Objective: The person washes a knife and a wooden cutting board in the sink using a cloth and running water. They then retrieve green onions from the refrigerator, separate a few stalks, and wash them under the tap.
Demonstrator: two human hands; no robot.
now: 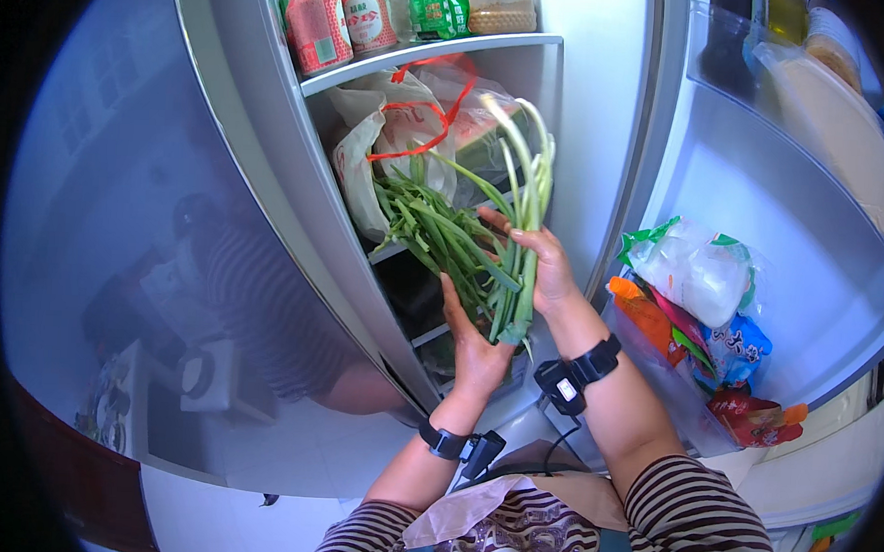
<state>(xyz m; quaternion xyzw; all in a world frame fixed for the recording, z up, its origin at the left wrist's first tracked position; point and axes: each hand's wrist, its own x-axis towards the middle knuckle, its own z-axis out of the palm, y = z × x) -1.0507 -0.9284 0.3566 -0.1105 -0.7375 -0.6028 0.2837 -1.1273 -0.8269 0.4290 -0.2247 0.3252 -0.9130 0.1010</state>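
Observation:
A bunch of scallions [451, 228] is held in front of the fridge's middle shelf, bent over so that the white root ends point up. My right hand [549, 269] is closed around the pale stalks, its thumb laid across them. Lower down, my left hand [476, 351] cups the folded green part from below, with its fingers mostly hidden behind the leaves. Just behind the leaf tips is a white plastic bag [361, 172] with red handles, its mouth open. Whether any leaves are still inside the bag is hard to tell.
Red drink cans [317, 30], a green packet [439, 9] and a tub [502, 8] stand on the upper shelf [437, 57]. A wrapped piece of watermelon [485, 133] lies behind. The open right door's bin holds several pouches [735, 348]. At left is the glossy door [212, 281].

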